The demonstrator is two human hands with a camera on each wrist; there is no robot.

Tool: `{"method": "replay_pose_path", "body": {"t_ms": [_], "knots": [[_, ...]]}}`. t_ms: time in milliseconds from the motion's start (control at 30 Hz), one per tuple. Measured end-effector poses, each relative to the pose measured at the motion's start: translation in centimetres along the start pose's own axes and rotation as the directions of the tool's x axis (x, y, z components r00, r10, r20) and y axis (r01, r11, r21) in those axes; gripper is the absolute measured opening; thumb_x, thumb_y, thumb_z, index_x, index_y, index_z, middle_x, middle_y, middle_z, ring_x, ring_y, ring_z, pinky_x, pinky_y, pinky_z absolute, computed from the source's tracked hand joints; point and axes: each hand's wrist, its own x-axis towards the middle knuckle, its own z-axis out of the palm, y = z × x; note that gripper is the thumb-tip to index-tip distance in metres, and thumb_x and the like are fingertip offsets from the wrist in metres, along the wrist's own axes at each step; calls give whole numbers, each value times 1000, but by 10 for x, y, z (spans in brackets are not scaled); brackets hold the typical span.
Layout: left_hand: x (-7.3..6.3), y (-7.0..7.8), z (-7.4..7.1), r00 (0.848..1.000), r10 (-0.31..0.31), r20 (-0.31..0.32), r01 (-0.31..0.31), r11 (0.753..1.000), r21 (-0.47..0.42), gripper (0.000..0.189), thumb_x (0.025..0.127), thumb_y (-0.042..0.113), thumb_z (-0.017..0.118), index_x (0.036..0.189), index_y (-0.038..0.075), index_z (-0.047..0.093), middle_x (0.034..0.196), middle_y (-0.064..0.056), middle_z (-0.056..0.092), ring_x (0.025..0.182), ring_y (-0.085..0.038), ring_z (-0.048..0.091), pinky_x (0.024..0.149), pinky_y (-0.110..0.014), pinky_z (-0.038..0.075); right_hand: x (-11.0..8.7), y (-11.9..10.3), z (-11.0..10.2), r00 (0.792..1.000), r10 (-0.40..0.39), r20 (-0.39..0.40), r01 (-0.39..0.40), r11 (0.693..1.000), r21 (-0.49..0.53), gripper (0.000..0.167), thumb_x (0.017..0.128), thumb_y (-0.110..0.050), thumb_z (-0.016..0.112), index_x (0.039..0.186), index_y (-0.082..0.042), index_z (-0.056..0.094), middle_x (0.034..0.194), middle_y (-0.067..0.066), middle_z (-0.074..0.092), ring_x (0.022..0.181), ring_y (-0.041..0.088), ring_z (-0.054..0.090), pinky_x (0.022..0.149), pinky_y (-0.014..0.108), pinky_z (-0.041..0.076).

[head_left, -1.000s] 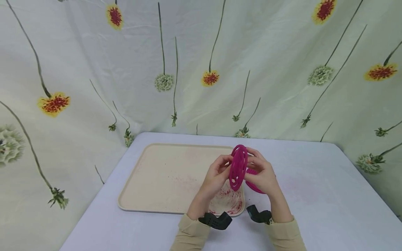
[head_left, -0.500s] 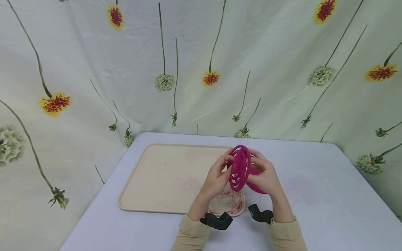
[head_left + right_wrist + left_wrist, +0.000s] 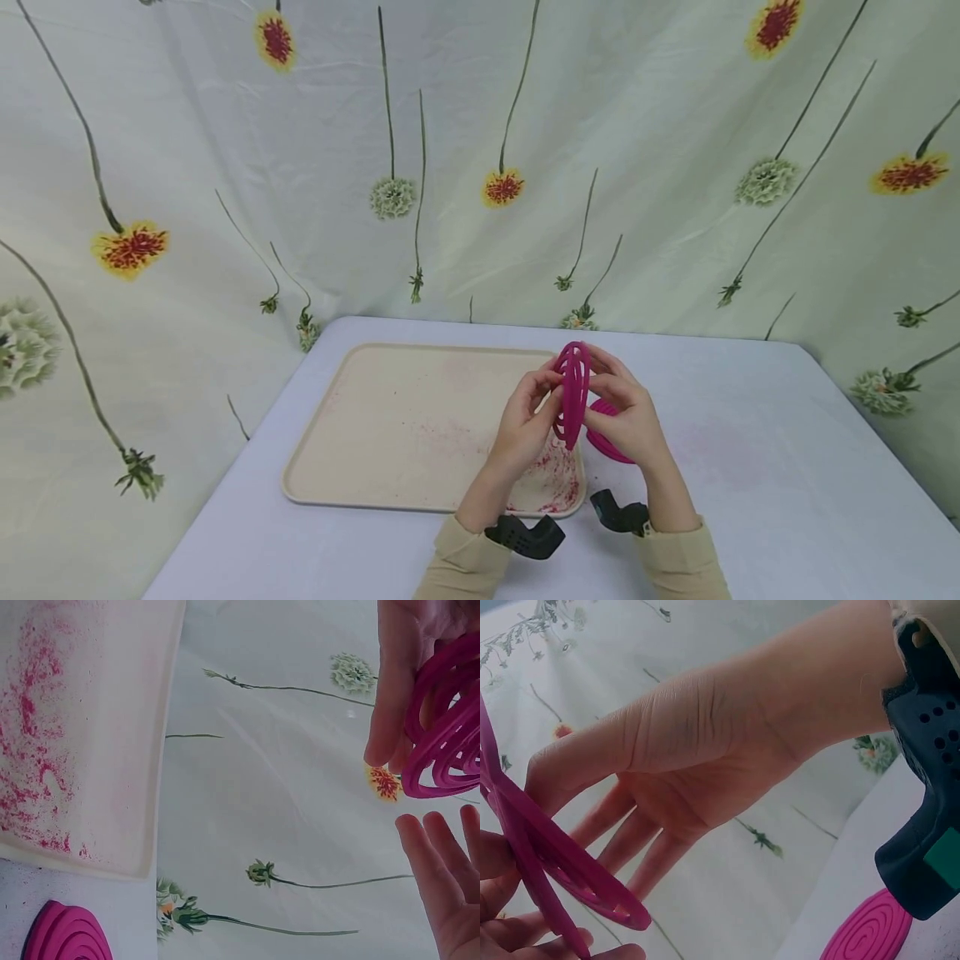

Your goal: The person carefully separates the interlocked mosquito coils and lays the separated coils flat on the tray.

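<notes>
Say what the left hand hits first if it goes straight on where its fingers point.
The raised magenta coil, which the left hand seems to be touching; past that, probably the right hand, though depth is unclear in the head view.

- Between left hand (image 3: 527, 423) and right hand (image 3: 628, 410): smooth, matt, rubbery-looking magenta spiral (image 3: 576, 392)
- Mostly left of left hand: satin beige rectangular plastic-looking tray (image 3: 397, 417)
- Beyond both: creased, cloth-like floral backdrop (image 3: 450, 242)

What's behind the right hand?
In the head view, part of a second pink coil shows there, lying on the table. The right hand covers the rest, so I can't see that bit.
</notes>
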Motion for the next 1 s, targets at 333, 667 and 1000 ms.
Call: {"method": "replay_pose_path", "body": {"t_ms": [333, 667, 1000], "knots": [[0, -4, -4, 983, 164, -78, -131, 937, 324, 17, 91, 7, 60, 106, 1, 60, 130, -12, 46, 122, -26, 41, 99, -45, 43, -1, -2, 0, 999, 32, -18, -35, 981, -192, 29, 68, 16, 72, 94, 7, 66, 90, 18, 65, 80, 5, 61, 71, 24, 54], [-1, -6, -8, 989, 149, -7, -136, 924, 358, 21, 92, 9, 60, 111, 3, 61, 106, -9, 63, 99, -20, 58, 83, -33, 51, -3, -1, -5, 993, 103, 53, -94, 984, -152, 21, 76, 6, 71, 96, 2, 67, 88, 14, 66, 75, 15, 64, 69, 32, 56], [0, -5, -9, 973, 229, -38, -187, 868, 460, 19, 90, 6, 61, 109, 2, 62, 104, -9, 62, 97, -21, 58, 83, -37, 52, -2, -7, -5, 988, 144, 48, -133, 975, -179, 23, 76, 4, 73, 98, 1, 67, 90, 13, 65, 77, 19, 62, 70, 35, 57]]}}
